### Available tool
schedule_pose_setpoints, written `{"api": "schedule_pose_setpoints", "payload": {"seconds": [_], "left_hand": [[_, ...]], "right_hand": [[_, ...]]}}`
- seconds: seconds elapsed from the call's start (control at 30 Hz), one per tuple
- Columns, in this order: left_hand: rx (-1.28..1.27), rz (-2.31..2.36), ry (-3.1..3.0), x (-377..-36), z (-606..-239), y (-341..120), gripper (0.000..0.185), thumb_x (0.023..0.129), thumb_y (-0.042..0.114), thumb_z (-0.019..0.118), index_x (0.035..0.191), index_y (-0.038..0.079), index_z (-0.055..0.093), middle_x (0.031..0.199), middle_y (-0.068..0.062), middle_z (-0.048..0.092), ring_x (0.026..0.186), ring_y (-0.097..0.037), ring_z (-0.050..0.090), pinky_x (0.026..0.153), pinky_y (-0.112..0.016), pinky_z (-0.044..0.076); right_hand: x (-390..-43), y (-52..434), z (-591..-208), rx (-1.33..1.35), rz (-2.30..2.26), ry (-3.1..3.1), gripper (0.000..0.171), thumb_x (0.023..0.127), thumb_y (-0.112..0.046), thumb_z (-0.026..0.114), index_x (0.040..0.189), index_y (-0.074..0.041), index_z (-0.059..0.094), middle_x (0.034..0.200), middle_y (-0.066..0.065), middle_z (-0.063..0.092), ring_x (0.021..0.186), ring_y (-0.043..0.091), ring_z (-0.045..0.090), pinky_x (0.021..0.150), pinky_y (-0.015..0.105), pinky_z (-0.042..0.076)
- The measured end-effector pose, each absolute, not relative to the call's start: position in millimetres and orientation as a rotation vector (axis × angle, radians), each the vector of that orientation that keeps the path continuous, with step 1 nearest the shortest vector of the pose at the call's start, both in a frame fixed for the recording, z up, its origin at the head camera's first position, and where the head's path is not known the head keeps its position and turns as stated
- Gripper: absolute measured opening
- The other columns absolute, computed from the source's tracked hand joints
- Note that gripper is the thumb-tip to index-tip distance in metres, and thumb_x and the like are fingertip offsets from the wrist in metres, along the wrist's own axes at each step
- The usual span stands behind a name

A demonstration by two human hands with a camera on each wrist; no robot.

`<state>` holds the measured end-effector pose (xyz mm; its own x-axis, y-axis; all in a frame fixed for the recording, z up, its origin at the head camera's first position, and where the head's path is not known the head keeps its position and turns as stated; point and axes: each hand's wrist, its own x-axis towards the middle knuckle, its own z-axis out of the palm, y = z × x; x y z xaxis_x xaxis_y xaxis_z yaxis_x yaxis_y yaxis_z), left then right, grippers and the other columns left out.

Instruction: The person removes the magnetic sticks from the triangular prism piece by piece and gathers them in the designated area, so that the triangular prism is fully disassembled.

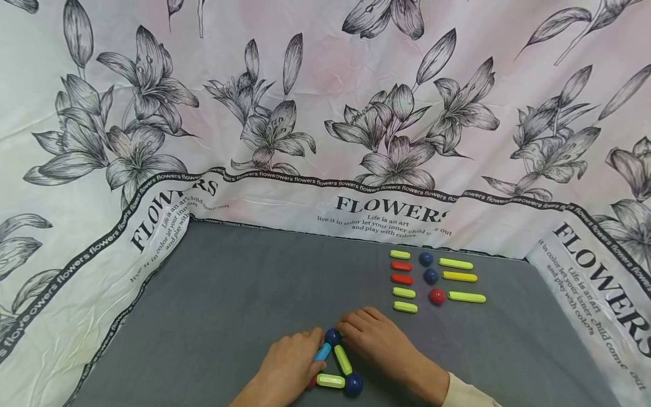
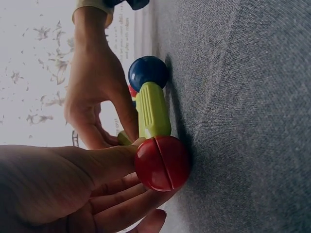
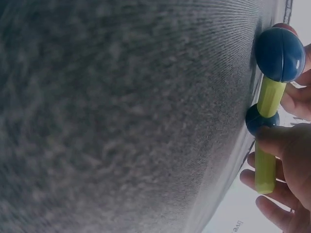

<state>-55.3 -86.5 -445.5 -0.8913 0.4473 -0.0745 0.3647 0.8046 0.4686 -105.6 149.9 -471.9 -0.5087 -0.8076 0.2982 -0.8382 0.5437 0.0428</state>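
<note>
Three balls and three short sticks form a triangle: a red ball (image 2: 163,163), a near dark-blue ball (image 1: 353,384), a far dark-blue ball (image 1: 333,337), two yellow-green sticks (image 1: 330,380) and a light-blue stick (image 1: 322,353). My left hand (image 1: 292,362) grips the light-blue side, thumb against the red ball; its fingers hide part of that stick. At the far ball, my right hand (image 1: 378,345) pinches another yellow-green stick (image 3: 265,170) between thumb and fingers. This stick's end meets the ball, and the thumb tip overlaps both in the right wrist view.
Loose pieces lie in columns at the right back: short yellow-green sticks (image 1: 404,292) and red sticks (image 1: 402,279), blue balls (image 1: 430,276), a red ball (image 1: 437,297), and longer yellow sticks (image 1: 460,276). A flower-print cloth (image 1: 285,203) borders the grey surface (image 1: 244,282).
</note>
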Motion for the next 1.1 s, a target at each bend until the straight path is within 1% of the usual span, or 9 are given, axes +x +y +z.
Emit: {"api": "schedule_pose_setpoints", "payload": {"seconds": [0.17, 0.47, 0.7, 0.83, 0.93, 1.1], "left_hand": [[0.641, 0.661, 2.832, -54.8, -445.9, -86.6, 0.03, 0.09, 0.028, 0.087, 0.097, 0.018, 0.06, 0.077, 0.006, 0.058, 0.06, -0.008, 0.054, 0.052, -0.03, 0.044], [0.625, 0.661, 2.799, -54.5, -445.6, -86.2, 0.028, 0.091, 0.028, 0.086, 0.098, 0.018, 0.06, 0.076, 0.007, 0.057, 0.06, -0.008, 0.052, 0.052, -0.031, 0.044], [0.637, 0.653, 2.818, -53.4, -446.1, -87.9, 0.029, 0.091, 0.028, 0.086, 0.097, 0.018, 0.059, 0.077, 0.007, 0.056, 0.06, -0.008, 0.053, 0.052, -0.031, 0.044], [0.643, 0.656, 2.824, -52.3, -445.9, -88.0, 0.029, 0.091, 0.028, 0.086, 0.097, 0.018, 0.059, 0.076, 0.008, 0.055, 0.06, -0.008, 0.052, 0.052, -0.031, 0.043], [0.64, 0.654, 2.819, -52.5, -445.3, -87.4, 0.029, 0.092, 0.029, 0.085, 0.099, 0.018, 0.06, 0.078, 0.007, 0.057, 0.062, -0.009, 0.054, 0.053, -0.033, 0.045], [0.63, 0.643, 2.814, -53.2, -444.4, -86.6, 0.029, 0.092, 0.029, 0.085, 0.1, 0.017, 0.06, 0.079, 0.007, 0.058, 0.064, -0.01, 0.055, 0.055, -0.034, 0.046]], "right_hand": [[-104.8, 149.6, -471.6, 1.353, 0.142, -2.503, 0.03, 0.092, -0.022, 0.085, 0.12, -0.02, 0.074, 0.111, -0.008, 0.071, 0.103, 0.01, 0.068, 0.098, 0.035, 0.053], [-103.0, 148.2, -470.4, 1.327, 0.105, -2.544, 0.027, 0.093, -0.027, 0.084, 0.118, -0.022, 0.076, 0.109, -0.008, 0.072, 0.101, 0.01, 0.069, 0.099, 0.036, 0.054], [-103.8, 146.8, -468.6, 1.327, 0.094, -2.507, 0.024, 0.092, -0.025, 0.084, 0.115, -0.022, 0.076, 0.106, -0.009, 0.072, 0.098, 0.01, 0.069, 0.098, 0.036, 0.054], [-103.6, 151.7, -462.4, 1.299, 0.148, -2.555, 0.024, 0.093, -0.025, 0.084, 0.115, -0.023, 0.076, 0.107, -0.01, 0.071, 0.1, 0.009, 0.068, 0.099, 0.037, 0.054], [-103.2, 161.9, -457.2, 1.223, 0.226, -2.599, 0.027, 0.091, -0.024, 0.086, 0.116, -0.024, 0.076, 0.108, -0.011, 0.07, 0.101, 0.009, 0.068, 0.096, 0.038, 0.055], [-104.1, 184.1, -454.4, 1.114, 0.292, -2.596, 0.033, 0.085, -0.023, 0.092, 0.115, -0.027, 0.078, 0.102, -0.013, 0.069, 0.093, 0.008, 0.066, 0.085, 0.035, 0.057]]}}
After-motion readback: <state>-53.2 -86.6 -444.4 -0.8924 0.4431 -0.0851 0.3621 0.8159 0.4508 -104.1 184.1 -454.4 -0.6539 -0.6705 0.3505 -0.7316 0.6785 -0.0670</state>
